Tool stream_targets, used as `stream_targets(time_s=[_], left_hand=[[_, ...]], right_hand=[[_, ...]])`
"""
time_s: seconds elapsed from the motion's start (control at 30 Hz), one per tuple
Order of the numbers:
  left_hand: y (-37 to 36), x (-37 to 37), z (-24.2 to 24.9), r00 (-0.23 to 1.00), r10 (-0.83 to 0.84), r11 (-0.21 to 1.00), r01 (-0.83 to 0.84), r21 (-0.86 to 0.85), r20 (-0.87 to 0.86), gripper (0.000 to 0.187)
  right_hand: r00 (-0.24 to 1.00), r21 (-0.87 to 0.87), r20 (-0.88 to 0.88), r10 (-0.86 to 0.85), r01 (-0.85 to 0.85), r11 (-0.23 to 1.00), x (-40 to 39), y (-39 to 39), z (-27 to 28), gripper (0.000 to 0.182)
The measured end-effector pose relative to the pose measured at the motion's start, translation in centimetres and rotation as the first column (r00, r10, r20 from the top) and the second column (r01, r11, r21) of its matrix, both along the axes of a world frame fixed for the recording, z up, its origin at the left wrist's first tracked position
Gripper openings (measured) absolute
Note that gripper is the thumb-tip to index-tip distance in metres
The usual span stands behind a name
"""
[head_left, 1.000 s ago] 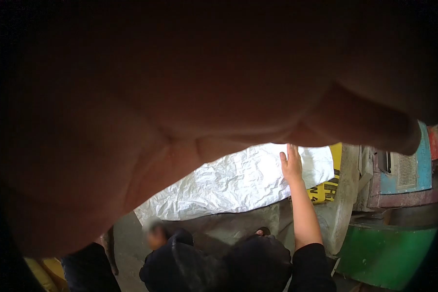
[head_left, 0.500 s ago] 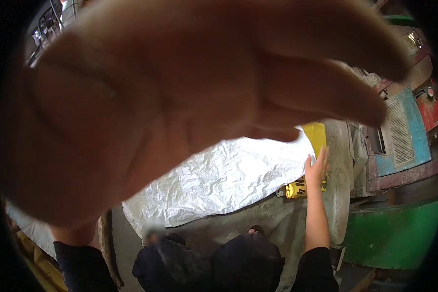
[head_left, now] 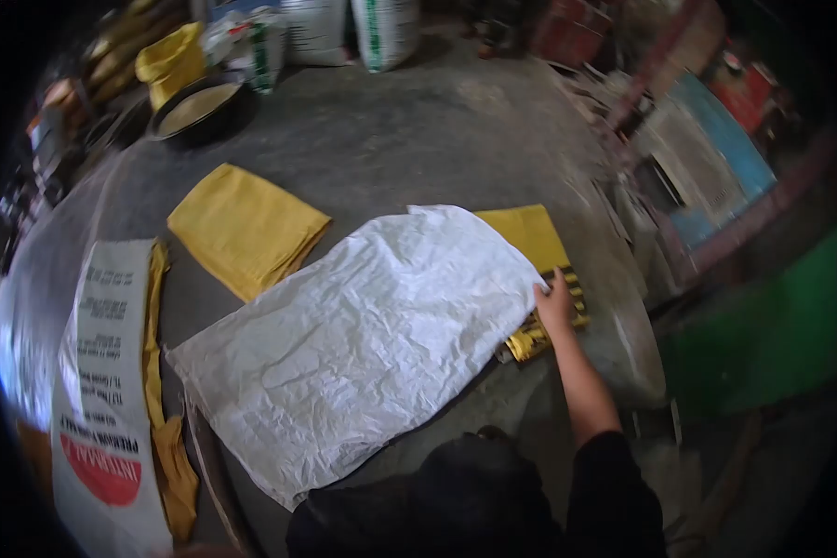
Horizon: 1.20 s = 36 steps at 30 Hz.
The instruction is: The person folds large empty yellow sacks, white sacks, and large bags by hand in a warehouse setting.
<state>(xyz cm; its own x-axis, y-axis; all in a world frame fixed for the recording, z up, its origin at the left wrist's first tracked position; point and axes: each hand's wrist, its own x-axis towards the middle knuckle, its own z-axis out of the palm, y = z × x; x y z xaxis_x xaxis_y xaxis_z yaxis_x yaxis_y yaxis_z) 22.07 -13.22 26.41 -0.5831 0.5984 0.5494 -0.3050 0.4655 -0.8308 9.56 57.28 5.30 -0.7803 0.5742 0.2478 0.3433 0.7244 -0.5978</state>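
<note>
A crumpled white sack lies flat and slanting across the floor in front of me. My right hand pinches its right edge, thumb and fingers together, above a yellow sack with black print that lies partly under the white one. Of my left hand only a blurred sliver shows at the bottom edge; its fingers are hidden. A folded yellow sack rests beyond the white sack's left part.
Printed grey-white sacks lie at the left, by a wooden stick. Farther off are a black basin, a yellow bag and upright white sacks. Machinery and a green panel stand right.
My left hand, which covered much of the view, has dropped to the bottom edge. My right hand has closed on the white sack's edge. The view has shifted, showing more floor.
</note>
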Motion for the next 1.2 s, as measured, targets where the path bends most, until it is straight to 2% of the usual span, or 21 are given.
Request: stream_targets(time_s=[0.03,0.1,0.13,0.2,0.23,0.33,0.37,0.43,0.5,0.57,0.93,1.2], left_hand=[[-1.4,-1.0,-2.2,0.998,-0.053,0.998,0.052,0.024,0.025,0.037],[0.4,-4.6,-2.8,0.984,-0.161,0.986,0.156,0.065,0.081,0.037],[-1.7,-5.1,-5.5,0.969,-0.214,0.975,0.205,0.083,0.12,0.037],[-1.5,-6.5,-7.5,0.932,-0.3,0.953,0.28,0.119,0.203,0.038],[-1.3,-6.9,-8.6,0.914,-0.329,0.943,0.303,0.139,0.239,0.038],[-0.5,-7.2,-11.8,0.866,-0.378,0.923,0.327,0.203,0.328,0.039],[-0.1,-7.1,-12.9,0.852,-0.389,0.918,0.325,0.228,0.352,0.039],[0.7,-6.9,-15.1,0.822,-0.408,0.908,0.316,0.276,0.397,0.04],[1.8,-6.7,-17.2,0.796,-0.424,0.897,0.3,0.326,0.433,0.04],[2.7,-6.8,-18.8,0.776,-0.432,0.888,0.278,0.366,0.459,0.041],[5.2,-7.2,-24.5,0.649,-0.472,0.842,0.131,0.524,0.597,0.046],[6.5,-6.7,-27.9,0.512,-0.529,0.785,-0.008,0.62,0.677,0.05]], right_hand=[[0.999,0.033,0.031,-0.019,0.018,0.999,-0.3,-0.6,0.6,0.063],[0.993,0.035,0.111,-0.037,0.033,0.999,-0.3,-1.8,2.5,0.063],[0.996,0.082,0.089,-0.031,0.024,0.996,-0.2,-1.9,2.5,0.063],[0.996,0.174,0.089,-0.028,0.012,0.985,0.2,-2.1,2.3,0.064],[0.995,0.223,0.101,-0.026,0.003,0.975,0.2,-2.1,2.4,0.064],[0.981,0.227,0.175,-0.086,0.045,0.973,0.6,-2.6,2.4,0.064],[0.978,0.23,0.185,-0.095,0.051,0.972,0.7,-2.6,2.5,0.064],[0.97,0.107,0.212,-0.118,0.097,0.989,1.1,-2.7,2.4,0.065],[0.972,0.114,0.193,-0.138,0.117,0.987,1.5,-2.5,2.3,0.066],[0.978,-0.019,0.195,-0.08,0.085,0.996,1.6,-2.2,2.6,0.069],[0.989,-0.065,0.13,-0.077,0.086,0.994,0.7,-1.9,2.1,0.071],[0.988,-0.107,0.106,-0.114,0.125,0.986,0.5,-1.9,1.8,0.072]])
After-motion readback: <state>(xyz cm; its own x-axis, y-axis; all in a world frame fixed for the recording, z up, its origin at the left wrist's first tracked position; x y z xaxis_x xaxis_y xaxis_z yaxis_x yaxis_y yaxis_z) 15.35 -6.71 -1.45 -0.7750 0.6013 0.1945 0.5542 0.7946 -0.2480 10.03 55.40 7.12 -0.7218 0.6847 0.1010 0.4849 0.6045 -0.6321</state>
